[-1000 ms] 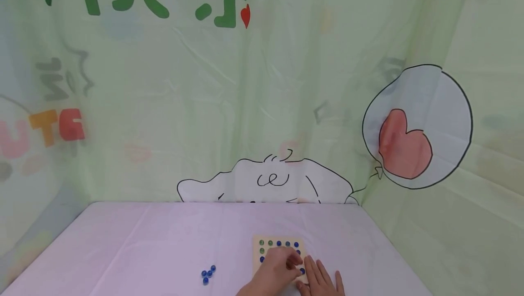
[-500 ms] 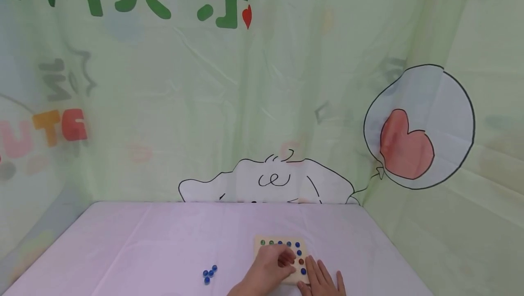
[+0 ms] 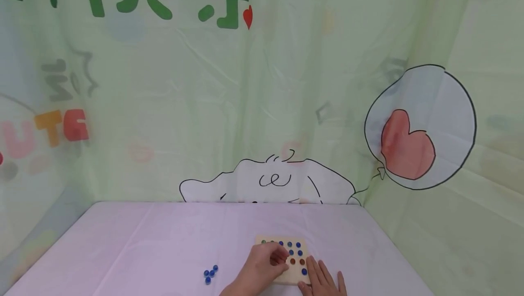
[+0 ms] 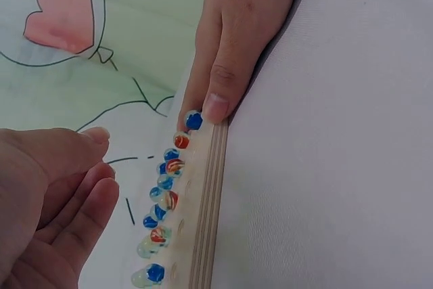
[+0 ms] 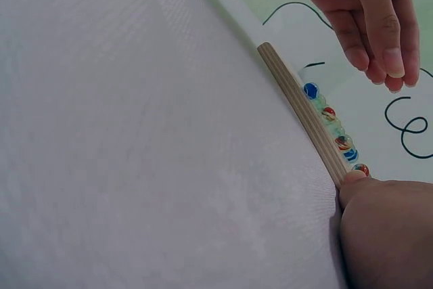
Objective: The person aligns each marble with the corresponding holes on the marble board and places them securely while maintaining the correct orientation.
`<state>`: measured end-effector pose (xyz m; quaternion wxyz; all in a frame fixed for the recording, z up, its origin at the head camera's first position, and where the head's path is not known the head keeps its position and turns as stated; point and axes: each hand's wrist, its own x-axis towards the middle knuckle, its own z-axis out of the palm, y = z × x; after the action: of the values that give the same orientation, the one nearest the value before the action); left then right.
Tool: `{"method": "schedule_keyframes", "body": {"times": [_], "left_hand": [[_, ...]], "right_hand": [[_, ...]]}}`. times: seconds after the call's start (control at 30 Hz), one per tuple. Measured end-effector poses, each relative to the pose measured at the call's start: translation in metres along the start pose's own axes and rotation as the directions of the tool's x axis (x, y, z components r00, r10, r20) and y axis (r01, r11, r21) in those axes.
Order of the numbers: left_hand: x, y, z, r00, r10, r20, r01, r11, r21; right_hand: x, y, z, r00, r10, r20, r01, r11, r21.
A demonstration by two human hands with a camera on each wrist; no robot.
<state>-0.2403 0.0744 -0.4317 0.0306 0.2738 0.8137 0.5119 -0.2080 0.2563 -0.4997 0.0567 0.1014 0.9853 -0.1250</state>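
Note:
A square wooden board (image 3: 291, 279) lies on the table, with rows of blue, green and reddish-brown marbles in its hollows. Over its left part hovers my left hand (image 3: 262, 263), fingers bent and thumb apart, covering some of the marbles. In the left wrist view nothing shows between the thumb and fingers of that left hand (image 4: 51, 201). My right hand (image 3: 324, 280) rests along the board's right edge with straight fingers. Its thumb (image 4: 216, 106) touches the near corner of the layered board edge (image 4: 210, 208), beside a blue marble (image 4: 193, 120).
Several loose blue marbles (image 3: 210, 273) sit together on the pale tablecloth (image 3: 143, 250), left of the board. Behind the table hangs a light green curtain (image 3: 286, 82) with printed characters, a dog outline and a heart balloon.
My left hand has moved left across the board, uncovering blue and reddish-brown marbles on the right side. The right hand stays at the board's edge. The head view has shifted slightly.

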Motion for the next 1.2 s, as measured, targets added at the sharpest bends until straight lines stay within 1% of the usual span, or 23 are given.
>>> {"method": "schedule_keyframes", "body": {"times": [0.23,0.37,0.63,0.77,0.97,1.2], "left_hand": [[-0.004,-0.005,-0.006,1.000,0.012,-0.016,-0.012,1.000,-0.013],[-0.008,-0.008,-0.011,1.000,-0.005,-0.026,0.004,1.000,-0.024],[-0.013,-0.019,-0.019,0.999,-0.011,-0.032,0.009,0.999,-0.038],[-0.016,-0.024,-0.023,0.999,-0.023,-0.037,0.022,0.999,-0.031],[-0.020,-0.027,-0.032,0.998,-0.042,-0.046,0.041,0.999,-0.019],[-0.029,-0.035,-0.044,0.997,-0.016,-0.073,0.015,1.000,-0.004]], "right_hand": [[0.000,-0.001,0.002,1.000,0.001,-0.022,-0.001,1.000,-0.003],[0.000,-0.001,0.003,1.000,-0.004,-0.023,0.004,1.000,-0.001],[0.000,0.002,0.003,1.000,-0.015,-0.021,0.015,1.000,0.018],[0.001,0.003,0.004,1.000,-0.021,-0.014,0.021,0.999,0.027],[0.001,0.005,0.004,1.000,-0.025,-0.006,0.025,0.999,0.039],[0.000,0.005,0.004,0.999,-0.035,-0.021,0.036,0.999,0.039]]}}
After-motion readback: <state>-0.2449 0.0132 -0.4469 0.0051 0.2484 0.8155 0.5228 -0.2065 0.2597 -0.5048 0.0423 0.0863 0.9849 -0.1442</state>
